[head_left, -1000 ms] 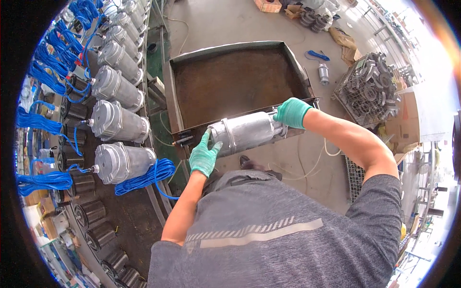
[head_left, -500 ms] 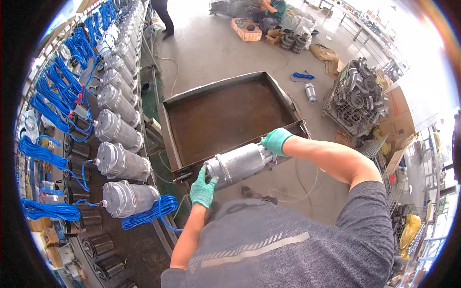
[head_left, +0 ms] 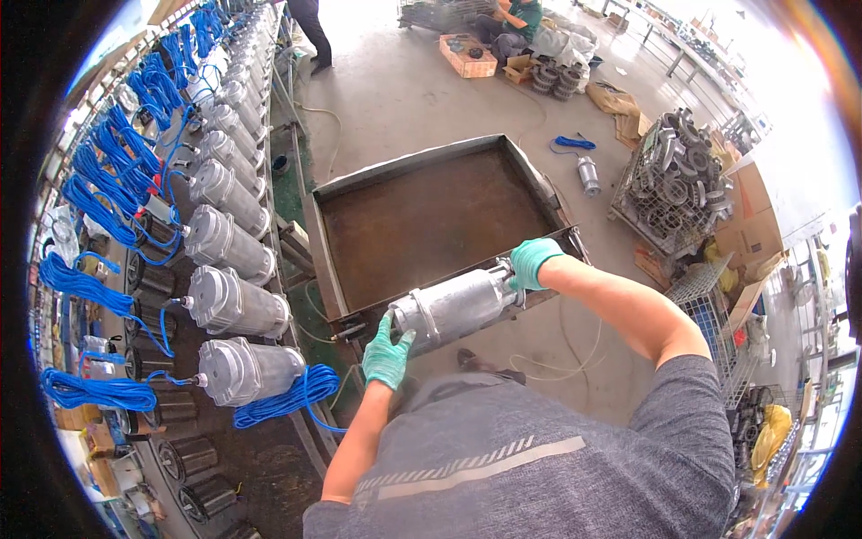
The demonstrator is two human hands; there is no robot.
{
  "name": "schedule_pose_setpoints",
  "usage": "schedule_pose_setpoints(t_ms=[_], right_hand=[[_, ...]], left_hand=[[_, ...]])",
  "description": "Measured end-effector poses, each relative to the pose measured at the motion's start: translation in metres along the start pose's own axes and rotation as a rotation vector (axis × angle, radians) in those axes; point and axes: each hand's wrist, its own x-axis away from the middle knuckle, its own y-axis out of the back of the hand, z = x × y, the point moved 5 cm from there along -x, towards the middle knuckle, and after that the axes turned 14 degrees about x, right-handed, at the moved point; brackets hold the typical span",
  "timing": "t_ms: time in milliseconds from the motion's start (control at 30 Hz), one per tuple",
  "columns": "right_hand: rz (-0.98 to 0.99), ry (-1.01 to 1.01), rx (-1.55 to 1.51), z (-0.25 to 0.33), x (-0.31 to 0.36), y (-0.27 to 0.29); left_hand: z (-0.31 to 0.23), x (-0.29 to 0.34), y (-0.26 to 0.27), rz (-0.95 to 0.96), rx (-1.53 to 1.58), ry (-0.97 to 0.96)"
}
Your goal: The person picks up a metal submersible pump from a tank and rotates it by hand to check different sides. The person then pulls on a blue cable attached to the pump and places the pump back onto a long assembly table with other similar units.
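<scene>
A silver cylindrical pump motor [head_left: 456, 305] lies sideways in front of me, over the near edge of a shallow rectangular metal trough [head_left: 316, 235] with a brown bottom. Its left end is gripped by my left hand [head_left: 386, 357], in a green glove, with thumb and fingers against the end and side. My right hand [head_left: 533, 262], gloved the same way, is curled round the fittings at the motor's right end. The right fingertips are partly hidden behind those fittings.
On the left, a long bench holds a row of similar motors [head_left: 251, 370] with coiled blue cables [head_left: 99, 390]. A wire cage of metal castings [head_left: 675, 175] stands at right. Another motor [head_left: 588, 176] is on the floor. Two people are farther off, one seated [head_left: 512, 25].
My right hand has shifted slightly at the motor's right end, and more of the fittings there show now. My left hand keeps its place on the left end. The whole view has moved a little.
</scene>
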Motion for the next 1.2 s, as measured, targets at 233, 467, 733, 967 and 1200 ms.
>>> schedule_pose_setpoints(t_ms=[233, 467, 733, 967, 1200], right_hand=[[-0.450, 0.361, 0.291, 0.002, -0.004, -0.015], [-0.303, 0.468, 0.126, -0.001, -0.014, -0.019], [-0.273, 0.372, 0.104, -0.008, 0.000, -0.017], [-0.136, 0.114, 0.131, -0.007, -0.007, -0.021], [-0.177, 0.036, -0.016, -0.001, 0.013, -0.001]], left_hand=[[-0.007, -0.001, -0.004, 0.012, 0.023, -0.015], [-0.005, 0.000, -0.002, -0.003, -0.033, 0.017], [0.003, -0.004, -0.006, -0.006, -0.020, 0.011], [0.003, -0.004, -0.006, -0.001, -0.020, -0.004], [-0.001, -0.003, -0.001, 0.005, -0.043, 0.008]])
